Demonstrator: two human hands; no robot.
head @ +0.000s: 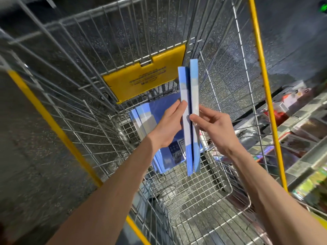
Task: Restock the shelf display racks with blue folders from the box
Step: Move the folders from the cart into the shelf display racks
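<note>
Two blue folders stand edge-on above a wire shopping cart (185, 200). My left hand (169, 124) grips the left blue folder (184, 89) by its spine, thumb on the front edge. My right hand (212, 124) pinches the right blue folder (194, 80) beside it. The two folders touch along their length. Below them, several more blue folders (150, 117) lean against the cart's far wall under my left hand.
A yellow plastic flap (141, 78) hangs on the cart's far wire wall. Yellow rails (265, 96) frame the cart sides. Shelves with packaged goods (300, 138) run along the right. Dark speckled floor lies to the left and ahead.
</note>
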